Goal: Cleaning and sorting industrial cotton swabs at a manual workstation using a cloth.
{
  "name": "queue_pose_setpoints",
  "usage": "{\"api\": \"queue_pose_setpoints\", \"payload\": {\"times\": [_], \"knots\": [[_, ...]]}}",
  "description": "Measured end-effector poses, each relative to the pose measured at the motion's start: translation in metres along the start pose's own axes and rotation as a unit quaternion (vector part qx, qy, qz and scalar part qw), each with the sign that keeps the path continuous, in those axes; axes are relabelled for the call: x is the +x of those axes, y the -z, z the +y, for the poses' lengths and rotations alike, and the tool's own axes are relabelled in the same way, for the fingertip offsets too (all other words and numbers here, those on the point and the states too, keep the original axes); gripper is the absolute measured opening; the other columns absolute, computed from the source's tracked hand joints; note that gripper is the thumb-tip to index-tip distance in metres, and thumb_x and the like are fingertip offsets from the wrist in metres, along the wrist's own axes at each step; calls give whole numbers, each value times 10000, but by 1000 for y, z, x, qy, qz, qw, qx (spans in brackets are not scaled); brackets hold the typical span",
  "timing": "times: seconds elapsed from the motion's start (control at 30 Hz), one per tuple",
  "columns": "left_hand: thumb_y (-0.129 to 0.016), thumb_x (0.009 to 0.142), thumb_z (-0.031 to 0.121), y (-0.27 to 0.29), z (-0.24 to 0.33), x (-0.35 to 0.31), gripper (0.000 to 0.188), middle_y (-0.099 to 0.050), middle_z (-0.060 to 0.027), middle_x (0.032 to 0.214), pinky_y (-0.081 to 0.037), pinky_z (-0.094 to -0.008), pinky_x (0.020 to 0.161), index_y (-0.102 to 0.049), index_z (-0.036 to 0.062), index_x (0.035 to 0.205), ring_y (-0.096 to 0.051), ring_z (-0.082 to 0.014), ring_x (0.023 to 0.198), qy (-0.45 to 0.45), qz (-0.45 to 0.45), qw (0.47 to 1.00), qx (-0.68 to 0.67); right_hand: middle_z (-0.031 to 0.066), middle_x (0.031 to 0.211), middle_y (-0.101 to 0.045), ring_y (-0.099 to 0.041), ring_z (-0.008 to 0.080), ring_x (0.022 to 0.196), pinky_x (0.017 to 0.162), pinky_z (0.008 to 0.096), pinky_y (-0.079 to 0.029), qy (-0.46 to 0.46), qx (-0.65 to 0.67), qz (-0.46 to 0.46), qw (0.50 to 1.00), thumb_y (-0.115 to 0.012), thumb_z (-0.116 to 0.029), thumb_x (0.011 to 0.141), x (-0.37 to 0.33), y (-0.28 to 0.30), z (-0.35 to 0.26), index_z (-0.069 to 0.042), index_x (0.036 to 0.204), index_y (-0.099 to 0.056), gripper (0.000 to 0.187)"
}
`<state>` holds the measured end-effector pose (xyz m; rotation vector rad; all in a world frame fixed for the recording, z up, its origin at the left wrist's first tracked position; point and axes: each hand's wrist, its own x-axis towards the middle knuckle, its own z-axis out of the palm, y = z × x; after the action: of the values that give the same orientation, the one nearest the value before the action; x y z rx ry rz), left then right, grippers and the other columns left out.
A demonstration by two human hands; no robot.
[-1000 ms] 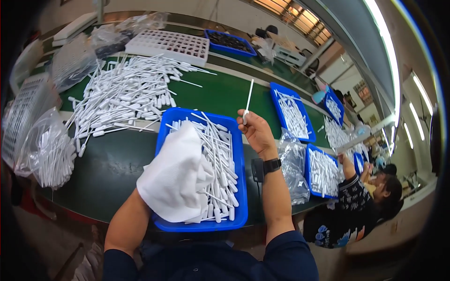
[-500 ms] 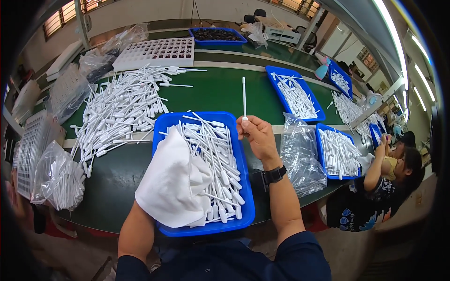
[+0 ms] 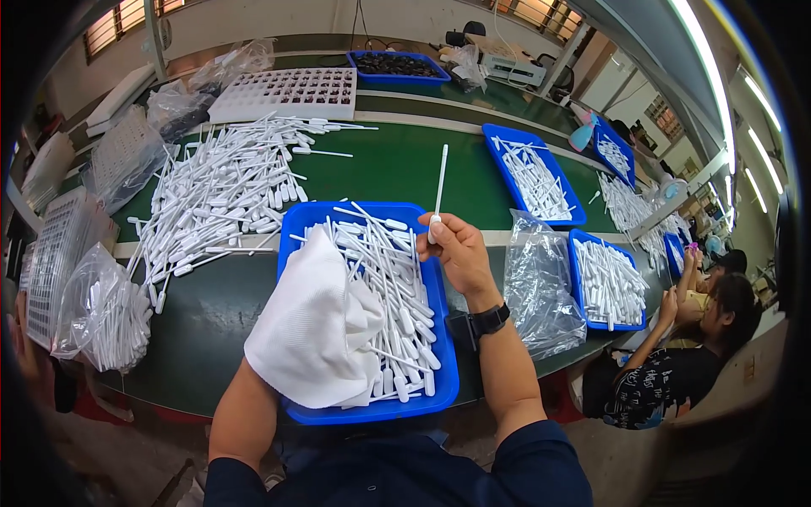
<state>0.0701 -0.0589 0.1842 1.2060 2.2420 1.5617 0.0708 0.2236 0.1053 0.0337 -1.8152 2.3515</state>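
In my right hand (image 3: 454,253) a white plastic stick (image 3: 441,190) stands nearly upright, its thick bulb-shaped end pinched between thumb and fingers. That hand is above the right rim of a blue tray (image 3: 445,363), which holds many similar white sticks (image 3: 401,304). A white ribbed cloth (image 3: 300,329) drapes over my left hand and the tray's left half. My left forearm (image 3: 245,414) runs under the cloth, so the fingers there are hidden.
Loose white sticks (image 3: 224,190) are heaped on the green table at the left, near a bagged bundle (image 3: 110,317). A clear plastic bag (image 3: 541,287) and blue trays of sticks (image 3: 610,283) are at the right. Beyond them sits a person (image 3: 667,380).
My right hand has moved slightly down and left, and the stick now leans a little right. The cloth is nearly unchanged. The person at the right has shifted their arms.
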Motion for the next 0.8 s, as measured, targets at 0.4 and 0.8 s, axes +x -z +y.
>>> {"api": "queue_pose_setpoints", "payload": {"times": [0.4, 0.8], "knots": [[-782, 673, 106, -15, -45, -2, 469, -574, -190, 929, -462, -377, 786, -507, -49, 1020, -567, -342, 856, 1, 3, 996, -88, 34, 744, -610, -553, 106, 667, 611, 250, -431, 17, -59, -90, 994, -597, -241, 1027, -16, -22, -8, 41, 1111, -656, 300], [-755, 776, 106, -14, -49, 5, 444, -589, -194, 1009, -475, -363, 868, -527, -37, 1130, -581, -335, 917, -66, -28, 997, 26, 31, 750, -614, -567, 104, 687, 631, 247, -449, -24, -44, -108, 993, -583, -233, 1035, -19, -32, -8, 46, 1137, -653, 305]]}}
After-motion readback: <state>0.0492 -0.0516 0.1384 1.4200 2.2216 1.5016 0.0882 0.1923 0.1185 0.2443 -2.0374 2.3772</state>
